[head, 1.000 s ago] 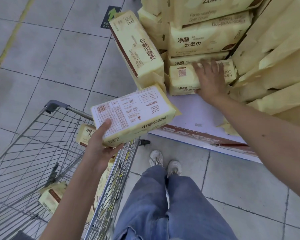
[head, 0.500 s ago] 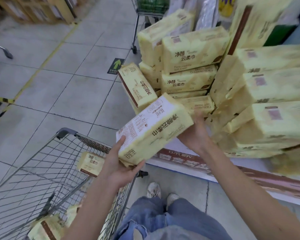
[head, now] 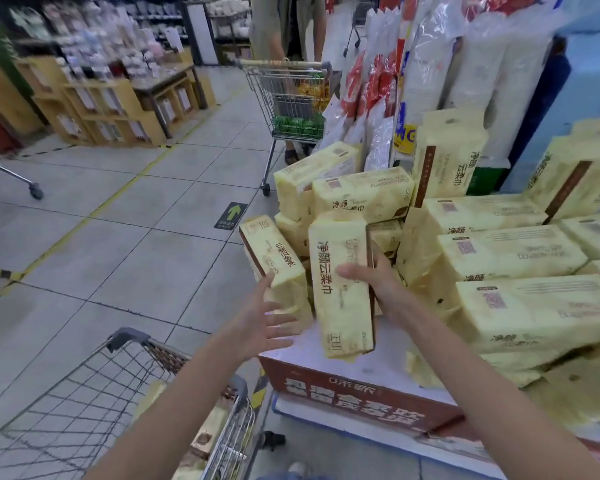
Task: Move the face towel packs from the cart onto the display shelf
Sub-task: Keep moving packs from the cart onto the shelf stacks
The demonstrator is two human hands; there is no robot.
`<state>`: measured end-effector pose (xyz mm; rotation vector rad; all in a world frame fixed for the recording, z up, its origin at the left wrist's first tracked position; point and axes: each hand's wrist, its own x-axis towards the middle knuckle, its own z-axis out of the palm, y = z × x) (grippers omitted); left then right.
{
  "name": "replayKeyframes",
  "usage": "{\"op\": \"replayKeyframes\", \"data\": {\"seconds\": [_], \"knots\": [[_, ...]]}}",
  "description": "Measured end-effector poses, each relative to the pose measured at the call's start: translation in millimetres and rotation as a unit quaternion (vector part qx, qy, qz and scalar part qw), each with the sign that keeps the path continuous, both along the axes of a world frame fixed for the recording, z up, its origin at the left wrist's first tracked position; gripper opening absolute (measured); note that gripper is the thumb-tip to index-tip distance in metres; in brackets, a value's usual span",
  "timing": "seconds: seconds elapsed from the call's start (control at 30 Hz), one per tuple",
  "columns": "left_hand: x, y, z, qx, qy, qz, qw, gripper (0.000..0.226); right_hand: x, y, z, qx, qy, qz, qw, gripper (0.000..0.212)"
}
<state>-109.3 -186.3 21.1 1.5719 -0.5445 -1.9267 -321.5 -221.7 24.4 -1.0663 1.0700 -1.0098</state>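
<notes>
Right hand grips upright towel pack above display shelf; left hand spread beside it, empty.

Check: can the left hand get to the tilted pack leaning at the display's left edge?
Probably yes: the left hand is open and empty, its fingers already at the tilted pack, nothing between.

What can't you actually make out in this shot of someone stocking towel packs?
All from the head view:
- How many packs are left in the cart: the left arm and the bottom edge hide its basket.
- Right hand: its fingers wrap behind the held pack, so the grip is mostly hidden.
- Small print on that pack: blurred.
- The shopper behind the far cart: cut off by the top edge.
- The far shelves: too blurred to name the goods.
</notes>
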Motion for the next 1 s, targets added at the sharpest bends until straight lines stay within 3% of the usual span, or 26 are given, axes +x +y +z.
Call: {"op": "replayKeyframes", "data": {"seconds": [0.1,0.17,0.23,0.37,0.5,0.6,0.7,0.77,0.83,0.9,1.0], "knots": [[4.7,-21.3,31.6,-0.067,-0.041,0.003,0.997,0.078,-1.1,-7.6,12.1,-0.080,0.194,0.083,0.974,0.095],[1.6,-30.6,48.0,-0.102,-0.064,-0.029,0.992,0.083,2.9,-12.8,15.7,-0.137,0.374,0.131,0.908,0.109],[-4.6,-34.9,55.7,-0.128,-0.089,-0.079,0.985,0.075,8.3,-15.9,18.9,-0.169,0.500,0.144,0.837,0.122],[-16.2,-33.9,50.9,-0.123,-0.147,-0.105,0.976,0.048,13.9,-18.1,21.7,-0.211,0.540,0.151,0.800,0.122],[-18.7,-32.6,39.0,-0.129,-0.114,-0.041,0.984,0.049,16.3,-15.8,17.5,-0.229,0.548,0.145,0.792,0.122],[-15.8,-34.0,34.9,-0.148,-0.088,0.007,0.985,0.051,11.8,-13.2,18.6,-0.217,0.505,0.093,0.830,0.122],[-7.4,-42.3,38.0,-0.177,-0.061,0.046,0.981,0.050,-0.4,-13.8,19.1,-0.162,0.440,-0.078,0.880,0.116],[-2.1,-50.4,41.2,-0.211,-0.052,0.054,0.975,0.062,-10.1,-16.2,20.9,-0.042,0.334,-0.139,0.932,0.116],[0.1,-59.7,42.7,-0.255,-0.034,0.050,0.965,0.075,-17.7,-21.4,23.7,0.131,0.159,-0.116,0.972,0.113],[-0.8,-70.0,42.2,-0.296,-0.026,0.038,0.954,0.080,-24.5,-28.9,28.6,0.244,-0.010,-0.078,0.967,0.094],[-4.0,-88.2,37.7,-0.342,-0.044,-0.015,0.939,0.089,-30.3,-45.4,35.6,0.259,-0.138,-0.097,0.951,0.072]]}}
